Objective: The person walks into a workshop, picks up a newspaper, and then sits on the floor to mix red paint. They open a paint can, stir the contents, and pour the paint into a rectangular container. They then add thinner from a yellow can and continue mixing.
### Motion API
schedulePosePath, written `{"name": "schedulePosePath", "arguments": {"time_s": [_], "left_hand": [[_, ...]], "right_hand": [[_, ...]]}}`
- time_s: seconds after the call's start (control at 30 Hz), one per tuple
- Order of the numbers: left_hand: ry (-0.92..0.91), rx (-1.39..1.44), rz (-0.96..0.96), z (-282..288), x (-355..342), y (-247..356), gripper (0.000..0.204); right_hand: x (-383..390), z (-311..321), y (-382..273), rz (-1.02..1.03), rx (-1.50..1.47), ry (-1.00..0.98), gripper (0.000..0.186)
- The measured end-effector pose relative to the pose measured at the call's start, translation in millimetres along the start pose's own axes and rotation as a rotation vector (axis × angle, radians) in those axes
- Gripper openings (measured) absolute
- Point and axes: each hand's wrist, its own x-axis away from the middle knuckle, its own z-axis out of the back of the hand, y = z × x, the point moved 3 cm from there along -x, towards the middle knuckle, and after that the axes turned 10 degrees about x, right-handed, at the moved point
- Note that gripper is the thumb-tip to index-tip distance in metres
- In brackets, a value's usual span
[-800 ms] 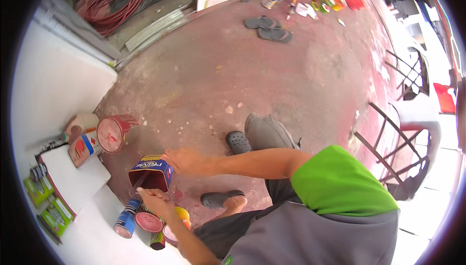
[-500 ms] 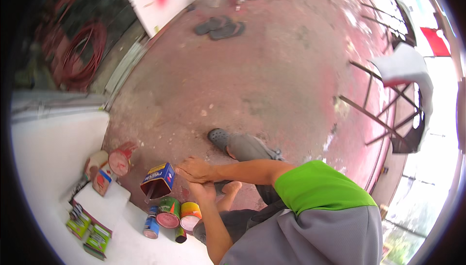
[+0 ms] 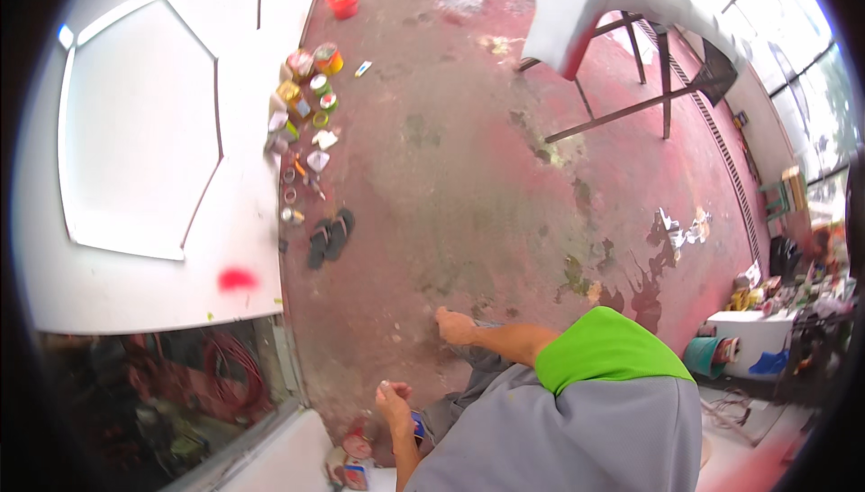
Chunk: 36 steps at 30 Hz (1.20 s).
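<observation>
My right hand [image 3: 455,325] is held forward over the stained reddish floor [image 3: 432,186] near my leg, its fingers curled; whether anything is in it is unclear. My left hand [image 3: 394,402] is lower, near the bottom edge, fingers curled with a small pale bit at the fingertips that I cannot make out. Just behind it the blue square can [image 3: 417,425] is mostly hidden by my arm. Paint-stained cans [image 3: 357,445] and a small blue-labelled container [image 3: 355,477] sit lower left beside it.
A white wall [image 3: 135,285] is at left, with several cans [image 3: 328,59], a red bucket [image 3: 342,1] and flip-flops [image 3: 332,238] along its foot. A pale panel [image 3: 568,14] rests on trestles at upper right. A cluttered bench [image 3: 752,330] stands at right.
My view has swung toward the room and right side. My hands, earlier together beside the square can, have moved apart, the right one farther forward.
</observation>
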Motion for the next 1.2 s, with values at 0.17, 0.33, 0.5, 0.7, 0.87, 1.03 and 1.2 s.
{"name": "schedulePosePath", "arguments": {"time_s": [0.17,0.33,0.5,0.7,0.87,1.03,1.2], "left_hand": [[0.324,-0.263,-0.107,26.8,-59.0,76.4,0.049],[0.296,-0.762,0.030,42.9,-117.8,54.6,0.048],[-0.117,-1.063,0.054,8.6,-181.3,14.4,0.041],[-0.357,-0.980,-0.151,-129.1,-312.0,54.2,0.031],[-0.183,-0.565,0.003,-340.2,-373.8,189.4,0.025],[-0.355,-0.790,-0.214,-518.0,-436.6,290.5,0.031],[-0.583,-0.746,-0.246,-657.8,-431.1,346.4,0.031]], "right_hand": [[14.7,138.6,99.2,-0.244,-0.063,0.208,0.027],[62.9,207.9,212.1,-0.514,-0.086,0.488,0.030],[120.1,207.1,251.3,-0.790,-0.017,0.524,0.037],[170.6,194.9,238.2,-1.001,-0.209,0.163,0.045],[140.2,213.9,278.6,-1.003,-0.146,0.196,0.042],[53.5,286.7,312.7,-0.875,-0.119,0.376,0.040],[-23.1,370.5,326.4,-0.966,-0.276,0.468,0.018]]}}
